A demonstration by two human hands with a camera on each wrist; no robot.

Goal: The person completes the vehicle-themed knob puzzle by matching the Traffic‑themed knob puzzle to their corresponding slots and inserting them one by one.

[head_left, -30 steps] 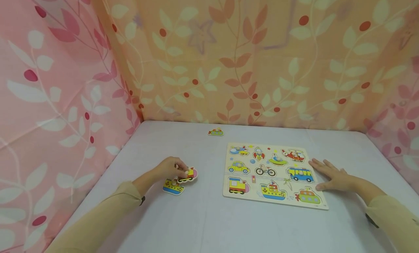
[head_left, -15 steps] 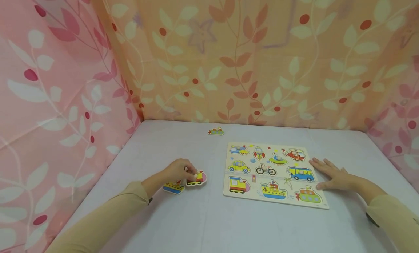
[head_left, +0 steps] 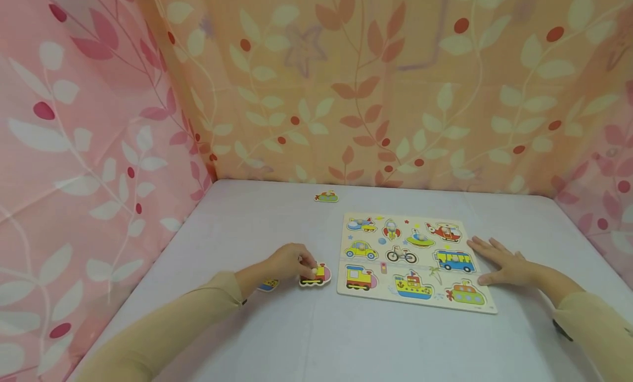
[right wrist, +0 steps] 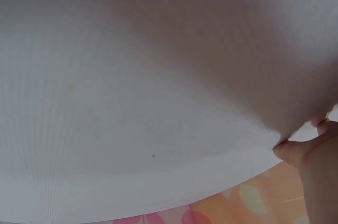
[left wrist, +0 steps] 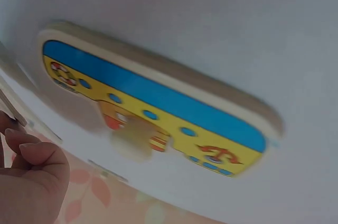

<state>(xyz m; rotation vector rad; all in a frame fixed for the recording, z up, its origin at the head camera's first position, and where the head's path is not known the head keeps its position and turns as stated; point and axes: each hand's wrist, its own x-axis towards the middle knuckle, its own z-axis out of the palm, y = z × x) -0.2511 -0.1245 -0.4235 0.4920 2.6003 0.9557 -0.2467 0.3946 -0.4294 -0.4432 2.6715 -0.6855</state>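
My left hand (head_left: 292, 261) pinches a train puzzle piece (head_left: 322, 275) by its round knob, just left of the wooden puzzle board (head_left: 383, 286). The piece is held low over the table; whether it touches cannot be told. Behind that hand lies a ship piece (head_left: 268, 284), partly hidden by the wrist; the left wrist view shows the ship's pale knob, with fingertips at the left edge. My right hand (head_left: 509, 269) rests spread on the table with fingers touching the board's right edge. In the right wrist view, only part of that hand (right wrist: 317, 160) shows.
A submarine piece (head_left: 326, 197) lies near the table's back edge. On the board, the plane, rocket, helicopter (head_left: 445, 233), car, bicycle and bus carry knobs. Train, ship and submarine pictures fill its front row. Floral curtains (head_left: 346, 85) stand behind and at both sides.
My left hand has carried the train piece rightward, away from the ship piece and toward the board's left edge. The right hand and the board have stayed in place.
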